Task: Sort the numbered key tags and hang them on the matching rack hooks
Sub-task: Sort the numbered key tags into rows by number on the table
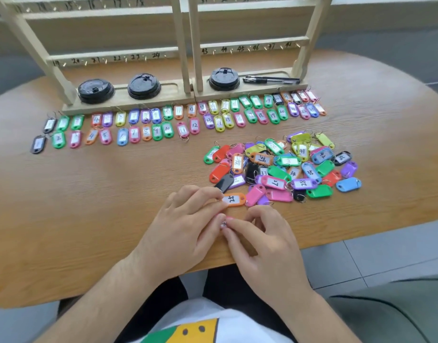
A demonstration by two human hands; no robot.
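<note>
**Wooden table: rack, rows and a heap**

The wooden table (89, 206) has a rounded edge and a warm brown grain. At its far side stands a pale wooden rack (182, 45), made of two frames side by side with their bases touching. Just in front of the bases lie two rows of key tags (168, 129), flat and label up, running left to right in many colours. Right of centre sits a loose pile of tags (282, 167) — overlapping, some face down. At the pile's near edge an orange tag (234, 199) lies flat, label up.
</note>
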